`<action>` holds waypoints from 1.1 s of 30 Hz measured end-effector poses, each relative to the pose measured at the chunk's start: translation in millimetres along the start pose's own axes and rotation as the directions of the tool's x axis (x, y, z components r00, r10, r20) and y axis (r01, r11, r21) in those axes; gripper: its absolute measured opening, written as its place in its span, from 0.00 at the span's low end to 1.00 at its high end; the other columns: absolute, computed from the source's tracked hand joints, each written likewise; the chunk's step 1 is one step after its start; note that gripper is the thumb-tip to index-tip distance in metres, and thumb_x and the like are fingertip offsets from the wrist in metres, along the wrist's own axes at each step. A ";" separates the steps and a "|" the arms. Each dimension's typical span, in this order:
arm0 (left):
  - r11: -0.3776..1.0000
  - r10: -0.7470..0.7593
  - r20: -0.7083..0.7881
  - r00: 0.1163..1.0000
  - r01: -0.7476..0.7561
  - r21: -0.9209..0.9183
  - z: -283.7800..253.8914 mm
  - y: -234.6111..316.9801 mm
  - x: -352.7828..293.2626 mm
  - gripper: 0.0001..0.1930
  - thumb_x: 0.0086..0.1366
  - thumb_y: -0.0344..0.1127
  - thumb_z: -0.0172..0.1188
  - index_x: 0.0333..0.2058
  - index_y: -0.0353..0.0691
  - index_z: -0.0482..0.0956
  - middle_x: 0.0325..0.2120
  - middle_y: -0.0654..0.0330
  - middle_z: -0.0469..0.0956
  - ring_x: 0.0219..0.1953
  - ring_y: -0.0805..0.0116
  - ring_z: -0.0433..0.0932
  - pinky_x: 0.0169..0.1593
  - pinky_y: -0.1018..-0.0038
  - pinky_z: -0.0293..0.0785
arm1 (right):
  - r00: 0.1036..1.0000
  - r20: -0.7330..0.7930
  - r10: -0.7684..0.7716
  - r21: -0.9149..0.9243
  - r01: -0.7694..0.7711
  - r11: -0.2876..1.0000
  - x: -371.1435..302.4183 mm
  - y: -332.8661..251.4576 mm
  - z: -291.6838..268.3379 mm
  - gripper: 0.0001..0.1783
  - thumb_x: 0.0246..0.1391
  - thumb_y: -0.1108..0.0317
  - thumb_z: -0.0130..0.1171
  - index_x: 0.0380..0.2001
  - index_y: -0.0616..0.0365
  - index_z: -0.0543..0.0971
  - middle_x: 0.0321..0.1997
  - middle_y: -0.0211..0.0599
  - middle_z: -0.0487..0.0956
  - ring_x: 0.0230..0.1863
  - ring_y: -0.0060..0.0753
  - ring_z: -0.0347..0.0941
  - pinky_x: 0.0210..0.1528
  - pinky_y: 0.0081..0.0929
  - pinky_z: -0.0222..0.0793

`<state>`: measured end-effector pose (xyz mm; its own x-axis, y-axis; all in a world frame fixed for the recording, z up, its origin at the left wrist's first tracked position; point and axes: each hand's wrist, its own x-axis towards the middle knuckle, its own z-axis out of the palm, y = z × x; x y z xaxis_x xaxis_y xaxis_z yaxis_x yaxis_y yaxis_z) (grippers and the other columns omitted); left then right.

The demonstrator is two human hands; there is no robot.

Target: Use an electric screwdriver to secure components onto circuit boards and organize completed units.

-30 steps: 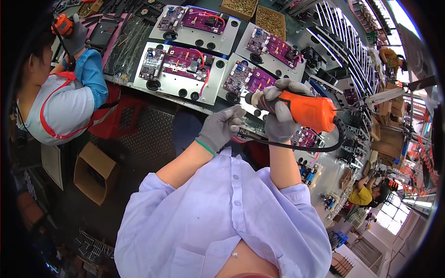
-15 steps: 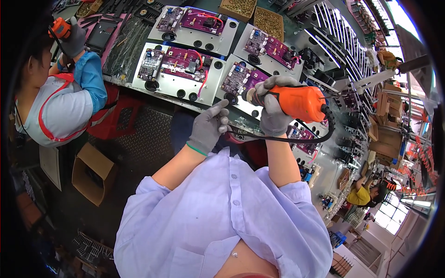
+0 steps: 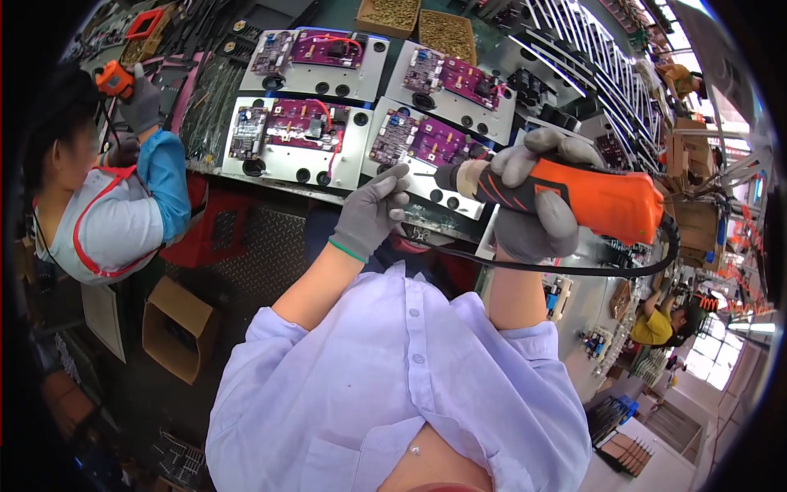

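Observation:
My right hand [image 3: 529,234], in a grey glove, grips an orange corded electric screwdriver [image 3: 613,201], held almost level with its bit pointing left. The bit's tip is close to the fingertips of my left hand [image 3: 367,215]. That gloved hand is closed in a pinch; whatever lies between thumb and fingers is too small to make out. Just beyond both hands lies a silver metal plate [image 3: 469,203] bearing a purple circuit board [image 3: 443,141], partly covered by the screwdriver and my right hand. A second plate [image 3: 348,156] with a purple board and red wire [image 3: 339,152] is to its left.
Two more board-carrying plates [image 3: 373,78] [image 3: 447,107] lie behind. Boxes of small brass-coloured parts [image 3: 447,37] stand at the back. The black cord [image 3: 566,269] loops below my right hand. At left a co-worker [image 3: 123,205] holds another orange tool [image 3: 113,79]. An open carton [image 3: 176,328] is on the floor.
My right hand has swung the screwdriver rightward and levelled it, its bit now facing my left fingertips. My left hand has barely moved. The view has shifted slightly.

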<state>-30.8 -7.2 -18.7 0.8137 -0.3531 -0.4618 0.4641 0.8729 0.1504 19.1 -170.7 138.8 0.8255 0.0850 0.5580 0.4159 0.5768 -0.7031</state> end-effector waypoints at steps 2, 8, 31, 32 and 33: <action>0.999 -0.026 -0.015 1.000 0.027 0.029 4.5 -5.2 9.7 0.15 0.68 0.36 0.48 0.48 0.35 0.71 0.27 0.64 0.75 0.25 0.75 0.72 0.23 0.82 0.64 | 1.000 -0.021 -0.010 0.046 0.011 0.999 -6.3 -13.2 -8.4 0.27 0.41 0.74 0.57 0.49 0.63 0.67 0.46 0.57 0.70 0.34 0.39 0.75 0.38 0.40 0.73; 0.926 -0.329 0.257 0.909 0.364 -0.102 17.7 -27.2 34.3 0.16 0.67 0.47 0.50 0.38 0.38 0.74 0.19 0.68 0.71 0.20 0.77 0.66 0.17 0.82 0.59 | 0.996 -0.073 -0.056 -0.054 0.052 0.997 -18.9 -41.4 -12.3 0.29 0.41 0.71 0.56 0.51 0.60 0.69 0.48 0.54 0.72 0.33 0.38 0.75 0.37 0.38 0.68; 0.802 -0.557 0.107 0.823 0.567 -0.186 72.8 -50.5 43.0 0.14 0.67 0.42 0.51 0.42 0.36 0.72 0.22 0.64 0.76 0.23 0.73 0.74 0.18 0.85 0.65 | 0.920 -0.139 -0.365 -0.307 0.310 0.900 -49.2 -66.2 -35.6 0.28 0.44 0.72 0.55 0.52 0.60 0.67 0.47 0.53 0.71 0.33 0.36 0.73 0.35 0.39 0.69; 0.801 -0.560 0.107 0.822 0.570 -0.184 73.7 -51.5 45.3 0.14 0.67 0.42 0.51 0.42 0.36 0.72 0.22 0.64 0.76 0.23 0.73 0.74 0.18 0.85 0.65 | 0.933 -0.112 -0.342 -0.297 0.297 0.908 -47.9 -68.6 -34.3 0.28 0.44 0.72 0.56 0.52 0.60 0.67 0.47 0.53 0.70 0.33 0.36 0.73 0.35 0.39 0.68; 0.784 -0.579 0.124 0.806 0.592 -0.186 75.1 -53.2 47.3 0.14 0.67 0.43 0.51 0.41 0.36 0.73 0.21 0.64 0.76 0.22 0.73 0.74 0.18 0.85 0.65 | 0.945 -0.084 -0.317 -0.286 0.282 0.916 -46.9 -70.4 -33.8 0.28 0.44 0.71 0.56 0.52 0.59 0.67 0.47 0.52 0.70 0.33 0.35 0.72 0.36 0.39 0.68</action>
<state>9.3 -95.7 17.1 0.4304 -0.8314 -0.3513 0.7803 0.5384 -0.3181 -35.9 -242.8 147.2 0.6799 -0.1706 0.7132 0.7229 0.3193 -0.6127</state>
